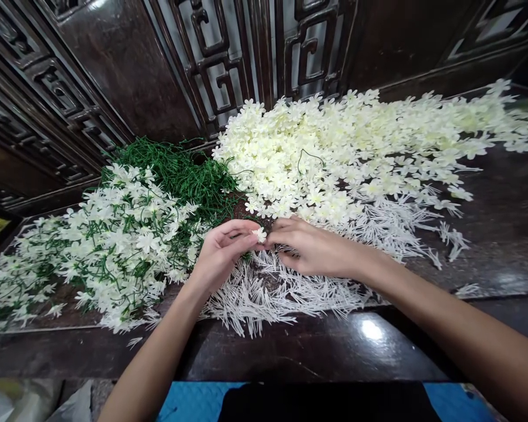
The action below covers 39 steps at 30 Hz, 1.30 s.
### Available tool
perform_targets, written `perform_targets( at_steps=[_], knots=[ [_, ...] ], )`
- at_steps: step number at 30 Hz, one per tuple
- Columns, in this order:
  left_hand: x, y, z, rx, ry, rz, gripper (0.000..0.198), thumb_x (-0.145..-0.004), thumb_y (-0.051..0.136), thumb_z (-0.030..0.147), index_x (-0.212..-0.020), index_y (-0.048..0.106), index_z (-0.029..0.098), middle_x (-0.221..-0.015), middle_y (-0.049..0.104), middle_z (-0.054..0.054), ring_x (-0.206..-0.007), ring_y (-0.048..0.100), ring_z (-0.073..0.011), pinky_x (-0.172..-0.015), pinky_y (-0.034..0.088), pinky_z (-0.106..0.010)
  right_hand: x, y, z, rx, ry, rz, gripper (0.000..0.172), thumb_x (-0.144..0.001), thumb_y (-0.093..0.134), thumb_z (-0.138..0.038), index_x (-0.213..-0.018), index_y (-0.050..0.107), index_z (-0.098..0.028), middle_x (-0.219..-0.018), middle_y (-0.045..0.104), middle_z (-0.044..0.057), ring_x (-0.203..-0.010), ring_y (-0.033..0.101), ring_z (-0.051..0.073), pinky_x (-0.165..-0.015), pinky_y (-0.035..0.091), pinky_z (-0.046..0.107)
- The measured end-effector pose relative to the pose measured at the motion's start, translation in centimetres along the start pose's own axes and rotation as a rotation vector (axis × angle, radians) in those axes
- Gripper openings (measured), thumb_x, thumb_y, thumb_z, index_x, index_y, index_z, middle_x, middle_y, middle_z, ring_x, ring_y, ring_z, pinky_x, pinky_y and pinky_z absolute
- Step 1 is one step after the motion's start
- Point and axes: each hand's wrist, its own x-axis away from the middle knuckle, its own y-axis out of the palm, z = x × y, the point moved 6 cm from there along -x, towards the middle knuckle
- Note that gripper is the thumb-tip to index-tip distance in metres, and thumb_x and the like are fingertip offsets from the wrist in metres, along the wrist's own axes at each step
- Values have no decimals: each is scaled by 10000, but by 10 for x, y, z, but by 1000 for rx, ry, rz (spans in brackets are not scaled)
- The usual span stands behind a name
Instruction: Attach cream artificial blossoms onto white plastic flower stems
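My left hand (226,246) pinches a small white flower (260,234) between thumb and fingertips. Close against it, my right hand (301,243) has its fingers bent together at the flower's right side; what its fingertips hold is hidden. Beneath and around both hands lie thin white branching pieces (286,293). Behind my hands and to the right spreads a big pile of cream-white blossoms (308,146). A heap of green stems (180,173) sits behind my left hand, and white flowers joined to green stems (127,240) are piled to its left.
Everything rests on a dark, glossy wooden surface (317,351). Carved dark wood panelling (211,53) rises along the back. A blue cloth (193,401) shows below the front edge, and pale plastic bags (22,401) lie at the lower left.
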Motion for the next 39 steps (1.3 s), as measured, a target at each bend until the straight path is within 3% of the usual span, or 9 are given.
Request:
perform_targets(
  at_steps=[4, 10, 16, 22, 31, 39],
  knots=[
    [0, -3, -2, -15, -5, 18, 152, -756, 705, 120, -894, 703, 183, -783, 658, -5, -657, 635, -88, -661, 525, -194, -2, 2, 2, 1, -17, 11, 214, -783, 547, -42, -914, 641, -183, -909, 620, 66, -937, 567, 225, -817, 489, 429],
    [-1, -5, -3, -1, 22, 37, 221, -744, 691, 96, -949, 687, 179, -799, 651, -13, -668, 626, -98, -669, 537, -216, -2, -8, -1, -54, -34, 104, 263, -807, 504, -93, -1006, 658, -168, -921, 651, 65, -904, 602, 217, -862, 485, 449],
    [-2, -10, -6, -31, -13, 176, 130, -719, 724, 151, -849, 717, 141, -782, 672, -40, -745, 654, -132, -779, 568, -274, 3, -33, 1, -309, 29, 355, 219, -834, 563, -193, -1014, 687, -199, -944, 653, 66, -881, 611, 209, -815, 524, 446],
    [-1, -14, -9, -26, -13, 256, 110, -697, 768, 188, -792, 735, 142, -776, 718, -44, -719, 687, -141, -768, 592, -294, 2, -36, -10, -606, -60, 447, 103, -826, 637, -218, -883, 723, -214, -897, 678, 50, -822, 639, 179, -740, 568, 382],
    [5, 1, -6, 2, -30, 140, 143, -718, 743, 149, -861, 753, 151, -821, 757, -63, -780, 709, -168, -812, 590, -304, 9, -37, -18, -337, -167, 669, 170, -781, 617, -66, -843, 712, -194, -782, 710, 32, -712, 663, 156, -626, 602, 334],
    [3, 4, -5, 70, -45, 81, 96, -752, 720, 166, -846, 731, 147, -767, 749, -51, -733, 706, -145, -812, 575, -274, 11, -38, -18, -394, -106, 728, 122, -766, 624, -76, -817, 680, -172, -787, 702, 34, -722, 661, 146, -639, 625, 298]
  ],
)
